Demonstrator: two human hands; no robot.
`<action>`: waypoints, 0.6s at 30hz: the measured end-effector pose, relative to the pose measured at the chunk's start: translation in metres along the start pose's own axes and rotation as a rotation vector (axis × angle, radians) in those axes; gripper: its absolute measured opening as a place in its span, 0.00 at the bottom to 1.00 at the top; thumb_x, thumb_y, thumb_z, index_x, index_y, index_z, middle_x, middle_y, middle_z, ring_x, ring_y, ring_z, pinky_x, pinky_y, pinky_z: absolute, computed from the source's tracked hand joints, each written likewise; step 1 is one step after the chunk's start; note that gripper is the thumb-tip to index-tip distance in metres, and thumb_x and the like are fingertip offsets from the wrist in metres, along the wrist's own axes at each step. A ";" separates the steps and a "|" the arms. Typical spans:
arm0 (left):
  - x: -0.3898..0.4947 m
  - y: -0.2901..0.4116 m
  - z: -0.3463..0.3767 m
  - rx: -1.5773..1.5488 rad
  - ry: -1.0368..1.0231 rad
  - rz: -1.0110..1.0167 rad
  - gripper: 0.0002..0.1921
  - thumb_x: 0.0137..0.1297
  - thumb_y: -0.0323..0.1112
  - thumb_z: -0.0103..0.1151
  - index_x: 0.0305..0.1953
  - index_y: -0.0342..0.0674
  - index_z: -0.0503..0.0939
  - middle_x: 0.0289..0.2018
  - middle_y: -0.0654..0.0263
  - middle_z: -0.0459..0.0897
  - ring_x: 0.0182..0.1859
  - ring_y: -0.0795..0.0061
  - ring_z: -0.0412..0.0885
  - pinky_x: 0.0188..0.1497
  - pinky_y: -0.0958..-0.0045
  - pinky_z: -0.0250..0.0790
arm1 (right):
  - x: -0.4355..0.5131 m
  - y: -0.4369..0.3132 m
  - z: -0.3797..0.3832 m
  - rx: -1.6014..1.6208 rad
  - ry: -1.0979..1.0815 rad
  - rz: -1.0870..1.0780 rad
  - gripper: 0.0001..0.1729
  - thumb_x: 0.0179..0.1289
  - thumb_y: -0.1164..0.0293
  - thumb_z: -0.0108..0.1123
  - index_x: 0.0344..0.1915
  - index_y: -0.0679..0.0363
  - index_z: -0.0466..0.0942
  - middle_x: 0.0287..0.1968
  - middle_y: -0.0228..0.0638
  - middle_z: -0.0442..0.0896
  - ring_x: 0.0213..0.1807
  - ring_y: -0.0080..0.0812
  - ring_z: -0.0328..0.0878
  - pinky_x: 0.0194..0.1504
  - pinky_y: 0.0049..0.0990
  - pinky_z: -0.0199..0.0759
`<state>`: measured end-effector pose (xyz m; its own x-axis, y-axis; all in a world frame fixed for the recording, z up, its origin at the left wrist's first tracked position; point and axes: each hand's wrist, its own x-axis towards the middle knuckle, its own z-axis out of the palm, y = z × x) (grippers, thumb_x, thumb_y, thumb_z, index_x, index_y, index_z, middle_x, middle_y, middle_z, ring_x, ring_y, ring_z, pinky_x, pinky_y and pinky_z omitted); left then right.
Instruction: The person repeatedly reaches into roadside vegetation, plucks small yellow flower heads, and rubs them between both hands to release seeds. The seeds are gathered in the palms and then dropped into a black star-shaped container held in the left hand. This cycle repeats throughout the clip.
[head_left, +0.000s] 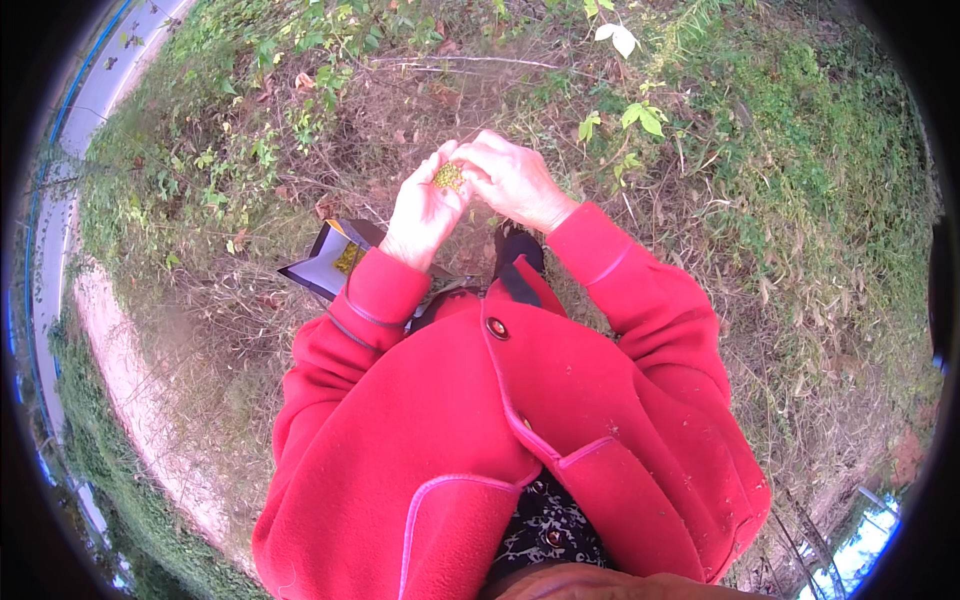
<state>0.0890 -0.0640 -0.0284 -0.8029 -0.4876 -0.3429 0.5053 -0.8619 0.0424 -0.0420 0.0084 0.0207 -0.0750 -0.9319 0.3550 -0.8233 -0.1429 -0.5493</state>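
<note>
My left hand (429, 206) is cupped palm up, holding a small heap of yellow-green buds or berries (448, 177); which of the two I cannot tell. Against its right side rests my right hand (514, 178), with bent fingers at the edge of the heap; whether something is between those fingertips is hidden. An open bag or box (319, 262) with a pale inside hangs beside my left forearm, a cord looped round the red sleeve. Yellow material (346, 258) shows inside it.
Dry grass and twigs (240, 330) cover the ground around me. Leafy plants (645, 118) grow ahead, with a thin dry stem (480, 60) lying across. Denser greenery (817, 150) stands at the right. A paved road (82, 124) runs along the far left. My dark shoe (517, 247) shows below my hands.
</note>
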 end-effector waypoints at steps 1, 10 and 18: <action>0.000 0.000 0.000 0.002 -0.012 -0.012 0.13 0.70 0.34 0.40 0.49 0.34 0.68 0.44 0.59 0.75 0.48 0.66 0.74 0.51 0.65 0.70 | 0.000 0.000 -0.001 -0.025 0.002 -0.046 0.08 0.54 0.67 0.56 0.36 0.50 0.75 0.31 0.31 0.73 0.31 0.37 0.77 0.29 0.33 0.73; 0.002 0.000 -0.008 -0.046 -0.075 -0.030 0.14 0.69 0.33 0.40 0.50 0.31 0.67 0.45 0.57 0.74 0.50 0.64 0.73 0.55 0.62 0.67 | 0.002 0.000 0.007 0.020 0.013 0.050 0.07 0.52 0.68 0.57 0.33 0.51 0.77 0.29 0.29 0.73 0.30 0.34 0.77 0.29 0.32 0.72; 0.000 -0.007 -0.002 0.159 0.022 -0.013 0.12 0.67 0.34 0.47 0.47 0.35 0.70 0.44 0.60 0.75 0.50 0.67 0.73 0.53 0.64 0.69 | 0.000 0.004 0.001 0.007 -0.029 0.159 0.06 0.53 0.67 0.55 0.32 0.51 0.77 0.30 0.31 0.74 0.29 0.36 0.77 0.30 0.33 0.72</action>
<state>0.0864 -0.0579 -0.0308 -0.8013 -0.4743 -0.3647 0.4367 -0.8803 0.1854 -0.0444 0.0076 0.0175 -0.1880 -0.9520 0.2414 -0.7985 0.0051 -0.6019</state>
